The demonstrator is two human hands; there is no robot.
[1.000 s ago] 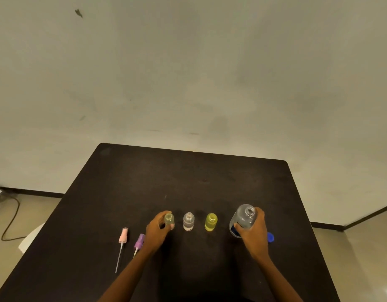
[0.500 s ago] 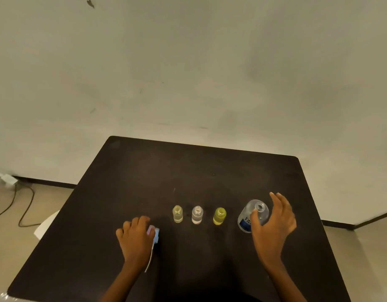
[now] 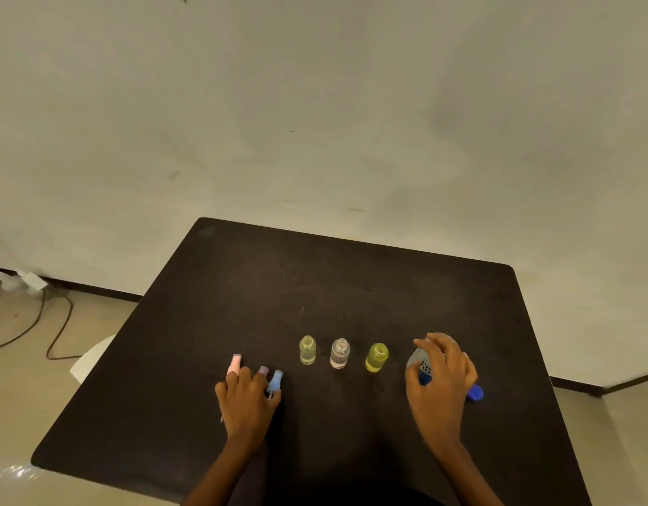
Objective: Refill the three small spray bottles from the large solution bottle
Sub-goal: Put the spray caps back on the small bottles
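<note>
While right hand (image 3: pixel 439 390) grips large bottle (image 3: pixel 418 360) | small bottles (image 3: pixel 340 354) between it, left hand (image 3: pixel 247 407)

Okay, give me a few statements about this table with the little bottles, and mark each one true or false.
1. The three small bottles stand in a row with no spray tops on. True.
2. The rightmost small bottle is pink. False: it is yellow.
3. The right hand is curled round the large solution bottle. True.
4. The blue cap sits on the large solution bottle. False: it lies on the table, beside the right hand.
5. The spray heads lie to the right of the small bottles. False: they lie to the left, under the left hand.
</note>
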